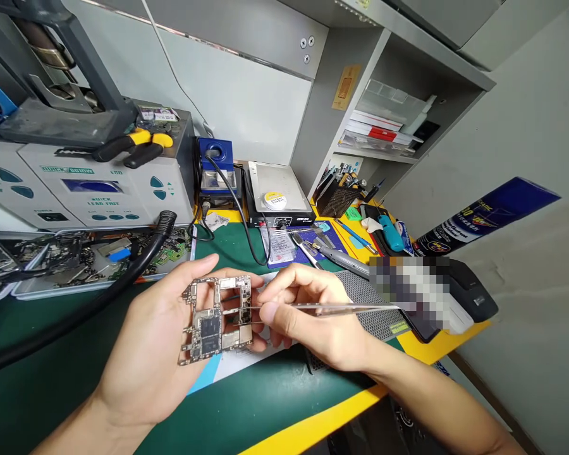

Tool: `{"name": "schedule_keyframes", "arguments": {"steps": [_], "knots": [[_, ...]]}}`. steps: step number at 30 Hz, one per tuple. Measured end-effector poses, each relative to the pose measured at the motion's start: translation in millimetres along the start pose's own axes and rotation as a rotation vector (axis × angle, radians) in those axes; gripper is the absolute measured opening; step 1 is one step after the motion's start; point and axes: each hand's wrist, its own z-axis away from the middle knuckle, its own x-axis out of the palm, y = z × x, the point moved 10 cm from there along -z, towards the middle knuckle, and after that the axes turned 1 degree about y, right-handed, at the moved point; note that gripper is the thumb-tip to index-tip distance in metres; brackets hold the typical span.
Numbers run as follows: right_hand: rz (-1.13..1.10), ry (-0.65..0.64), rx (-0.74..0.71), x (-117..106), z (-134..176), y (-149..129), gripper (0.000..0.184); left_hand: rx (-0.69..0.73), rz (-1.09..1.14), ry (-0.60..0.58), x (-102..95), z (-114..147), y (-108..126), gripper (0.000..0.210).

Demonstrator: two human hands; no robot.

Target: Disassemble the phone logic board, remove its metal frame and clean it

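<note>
A phone circuit board (210, 323) lies across the fingers of my left hand (156, 328), which cradles it palm up with the thumb along its upper left side. The board has cut-out gaps, dark chips and silvery shields. My right hand (313, 313) pinches thin metal tweezers (334, 308) between thumb and forefinger. Their tips point left and reach over the right part of the board; whether they touch it, I cannot tell. Under both hands lies a white and light-blue sheet (220, 370) on the green mat (260, 401).
A hot-air rework station (99, 183) stands at the back left, its black hose (123, 281) crossing the mat. Beneath it is a tray of scrap boards (118, 253). A soldering iron stand (215, 164), a heating plate (279, 186), a perforated grey mat (360, 294) and a blue spray can (488, 215) surround the workspace.
</note>
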Motion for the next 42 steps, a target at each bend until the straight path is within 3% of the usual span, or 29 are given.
{"name": "schedule_keyframes", "arguments": {"steps": [5,13,20,34,38,42], "knots": [[0.055,0.038,0.094,-7.1,-3.2,5.2,0.014,0.043,-0.051,-0.018,4.3,1.7,2.4,0.032],[0.010,-0.039,0.082,-5.8,-2.6,5.5,0.015,0.050,-0.122,-0.068,10.3,4.3,0.1,0.040],[-0.048,-0.053,0.115,-8.5,-3.4,12.3,0.018,0.001,-0.025,-0.156,21.4,6.0,-1.5,0.039],[0.055,0.018,0.083,-20.4,-10.7,13.3,0.035,0.052,-0.033,-0.067,9.5,1.9,4.5,0.037],[0.151,0.074,-0.008,-27.2,-9.9,1.2,0.050,0.162,-0.120,-0.005,6.4,5.1,14.2,0.034],[0.132,0.104,-0.098,-33.3,-8.9,-10.6,0.051,0.205,-0.078,0.011,6.6,9.3,22.6,0.036]]}}
